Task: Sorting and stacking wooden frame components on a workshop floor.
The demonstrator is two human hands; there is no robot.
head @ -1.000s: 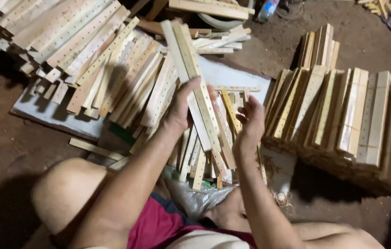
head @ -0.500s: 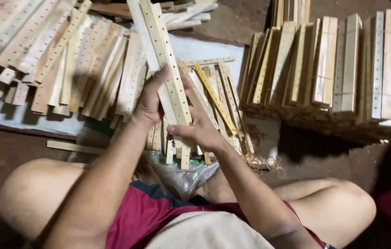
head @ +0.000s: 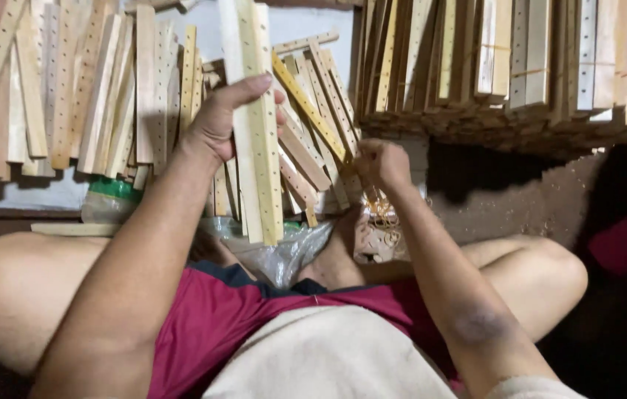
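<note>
My left hand grips a bundle of pale wooden slats with rows of holes, held upright above my lap. My right hand is off the bundle, to its right, with fingers curled closed beside a fan of loose slats. Thin yellowish rubber bands lie just below that hand. Whether it pinches one is unclear.
Neat stacks of bundled slats fill the upper right. A loose pile of slats lies at the left on a white board. A clear plastic bag sits between my bent legs on the dirt floor.
My right hand has let go of the bundle and dropped to the right, near the rubber bands. My left hand still holds the bundle, now upright and closer.
</note>
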